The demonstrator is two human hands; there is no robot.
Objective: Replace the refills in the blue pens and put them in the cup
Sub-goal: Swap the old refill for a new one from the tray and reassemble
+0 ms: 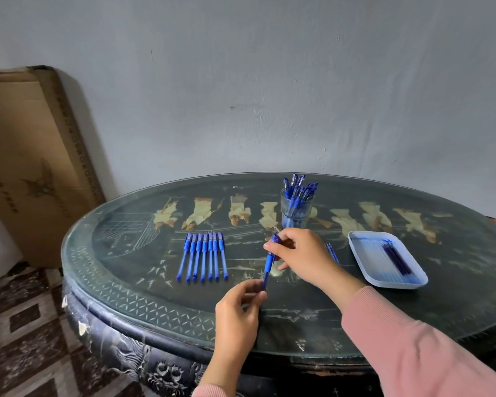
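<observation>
1. Blue pen (269,263) held in the air over the front middle of the desk (327,319), near upright, top end tilted slightly away.
2. Right hand (301,253) pinches the pen's top end with thumb and forefinger, other fingers loosely spread.
3. Left hand (236,310) pinches the pen's lower end with curled fingertips; the tip itself is hidden by the fingers.
4. Row of blue pens (203,256) lies flat on the desk, left of the hands, side by side and touching.
5. Clear cup (295,212) stands behind the right hand, holding a bunch of blue pens upright.
6. Pale tray (368,255) sits on the right with dark blue refills (395,257) in it.
7. A few thin blue sticks (333,253) lie between right hand and tray, partly hidden; can't tell if pens or refills.
8. Cardboard box (32,167) leans on the wall at left.
</observation>
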